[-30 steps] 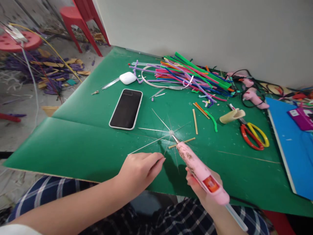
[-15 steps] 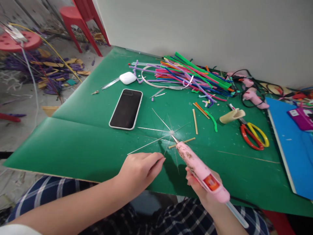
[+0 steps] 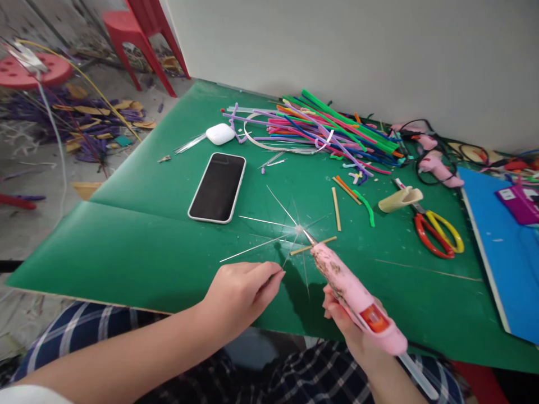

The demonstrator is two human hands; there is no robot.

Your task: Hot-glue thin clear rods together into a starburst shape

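Observation:
My right hand [image 3: 351, 328] grips a pink hot glue gun [image 3: 356, 294], its nozzle pointing at the glued hub of a star of thin clear spokes [image 3: 297, 229] lying on the green mat [image 3: 138, 252]. My left hand [image 3: 242, 292] rests on the mat with fingers pinched together at the near end of one spoke. A short tan stick [image 3: 314, 246] lies beside the nozzle.
A black phone [image 3: 218, 187] and a white earbud case [image 3: 219, 134] lie to the left. A heap of coloured pipe cleaners [image 3: 328, 129] fills the back. Red-and-yellow scissors [image 3: 435, 230], a cream clip [image 3: 399, 200], a second glue gun [image 3: 435, 167] and a blue board [image 3: 501, 247] sit right.
The glue gun has shifted slightly right and back from the hub, and the hub of spokes has moved a little with it. My left hand has stayed in place.

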